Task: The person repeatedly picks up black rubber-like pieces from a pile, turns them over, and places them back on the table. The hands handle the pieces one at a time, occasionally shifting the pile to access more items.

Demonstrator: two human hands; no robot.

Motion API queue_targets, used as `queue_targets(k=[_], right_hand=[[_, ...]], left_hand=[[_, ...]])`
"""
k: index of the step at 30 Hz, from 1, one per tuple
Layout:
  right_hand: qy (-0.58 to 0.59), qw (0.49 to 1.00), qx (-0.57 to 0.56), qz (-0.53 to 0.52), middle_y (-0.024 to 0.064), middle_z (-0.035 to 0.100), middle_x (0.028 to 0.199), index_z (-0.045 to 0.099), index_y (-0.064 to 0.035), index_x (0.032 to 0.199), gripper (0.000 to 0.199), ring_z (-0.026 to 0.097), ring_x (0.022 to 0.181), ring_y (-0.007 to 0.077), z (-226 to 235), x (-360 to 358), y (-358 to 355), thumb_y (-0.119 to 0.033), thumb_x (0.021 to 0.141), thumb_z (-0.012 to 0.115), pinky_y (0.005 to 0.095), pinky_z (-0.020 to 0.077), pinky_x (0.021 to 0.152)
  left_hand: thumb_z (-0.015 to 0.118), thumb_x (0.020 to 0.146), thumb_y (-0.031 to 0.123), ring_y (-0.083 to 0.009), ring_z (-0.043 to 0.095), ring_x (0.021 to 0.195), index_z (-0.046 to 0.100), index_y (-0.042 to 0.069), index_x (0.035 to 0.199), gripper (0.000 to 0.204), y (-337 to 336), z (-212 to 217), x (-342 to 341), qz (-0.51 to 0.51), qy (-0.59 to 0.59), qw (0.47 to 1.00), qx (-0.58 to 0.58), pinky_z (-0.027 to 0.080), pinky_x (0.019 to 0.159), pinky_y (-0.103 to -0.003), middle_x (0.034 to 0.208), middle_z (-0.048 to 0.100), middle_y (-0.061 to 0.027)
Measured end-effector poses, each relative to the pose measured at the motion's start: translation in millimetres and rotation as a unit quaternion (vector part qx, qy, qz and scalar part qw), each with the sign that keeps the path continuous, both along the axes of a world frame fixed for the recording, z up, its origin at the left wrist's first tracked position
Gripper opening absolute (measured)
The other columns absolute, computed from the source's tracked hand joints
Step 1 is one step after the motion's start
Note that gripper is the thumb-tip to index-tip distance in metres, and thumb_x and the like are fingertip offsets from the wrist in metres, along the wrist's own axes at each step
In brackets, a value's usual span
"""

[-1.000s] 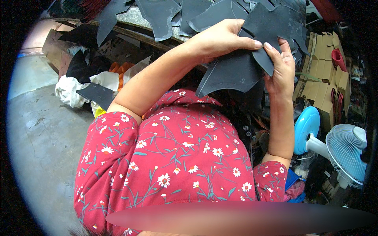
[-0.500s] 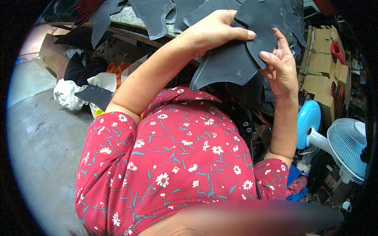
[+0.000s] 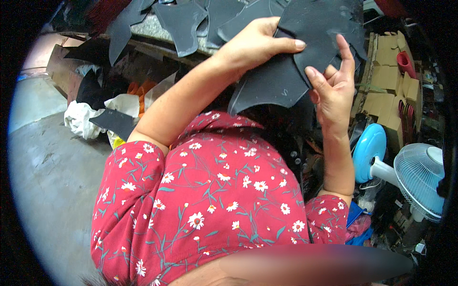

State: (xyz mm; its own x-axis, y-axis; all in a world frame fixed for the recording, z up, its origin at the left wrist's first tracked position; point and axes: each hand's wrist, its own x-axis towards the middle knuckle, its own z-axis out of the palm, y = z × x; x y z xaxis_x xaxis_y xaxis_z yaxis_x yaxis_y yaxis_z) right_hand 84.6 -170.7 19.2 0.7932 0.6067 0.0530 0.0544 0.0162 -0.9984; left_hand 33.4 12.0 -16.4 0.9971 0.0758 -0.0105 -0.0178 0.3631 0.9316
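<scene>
Both hands are on dark, flat, leather-like cut pieces above the edge of the worktop. My left hand (image 3: 260,43) is closed on the upper piece (image 3: 317,28), its thumb lying on top and the other fingers hidden beneath. Under that piece sits a second cut piece (image 3: 269,88) with curved, pointed edges and a small pale mark. My right hand (image 3: 334,93) pinches the near right edge between the thumb and bent fingers, while its index finger stands out straight. How far the two pieces overlap is hidden.
More dark cut pieces (image 3: 183,26) lie along the worktop at the back. White cloth (image 3: 81,119) and a loose dark piece (image 3: 114,123) are at the left, above the grey floor (image 3: 52,190). Cardboard boxes (image 3: 384,78) and a blue-and-white fan (image 3: 420,174) stand at the right.
My right index finger has straightened and lifted away from the upper piece. Both hands keep their grip, with the pieces shifted slightly toward the left.
</scene>
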Motion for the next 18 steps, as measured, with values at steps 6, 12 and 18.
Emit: queue_targets(k=[6,12,18], right_hand=[[0.164,0.985,0.037,0.033,0.0008,0.055,0.063,0.05,-0.0064,0.105,0.024,0.051,0.044,0.0076,0,5,1,-0.025,0.096,0.061,0.0196,0.0386,0.039],[0.139,0.99,-0.012,0.018,-0.0027,0.051,0.058,0.052,-0.0115,0.084,0.018,0.051,0.043,0.0086,1,13,3,-0.022,0.096,0.059,0.0202,0.0391,0.04],[0.098,0.99,-0.063,0.075,-0.0012,0.056,0.063,0.053,-0.0093,0.084,0.018,0.052,0.047,0.0064,2,18,-1,-0.02,0.097,0.059,0.0187,0.0383,0.042]], left_hand=[[0.069,0.089,0.018,-0.011,0.062,0.089,0.057,0.002,0.116,0.034,-7,14,5,0.109,-0.077,0.991,-0.031,0.052,0.08,-0.027,0.102,0.066,-0.005],[0.077,0.08,0.013,-0.0148,0.062,0.092,0.052,0.001,0.119,0.047,-3,14,0,0.114,-0.079,0.99,0.032,0.053,0.081,-0.029,0.105,0.064,-0.0077],[0.078,0.075,0.004,-0.0156,0.064,0.089,0.052,-0.002,0.117,0.05,-4,12,2,0.134,-0.133,0.982,-0.006,0.056,0.076,-0.03,0.102,0.065,-0.0101]])
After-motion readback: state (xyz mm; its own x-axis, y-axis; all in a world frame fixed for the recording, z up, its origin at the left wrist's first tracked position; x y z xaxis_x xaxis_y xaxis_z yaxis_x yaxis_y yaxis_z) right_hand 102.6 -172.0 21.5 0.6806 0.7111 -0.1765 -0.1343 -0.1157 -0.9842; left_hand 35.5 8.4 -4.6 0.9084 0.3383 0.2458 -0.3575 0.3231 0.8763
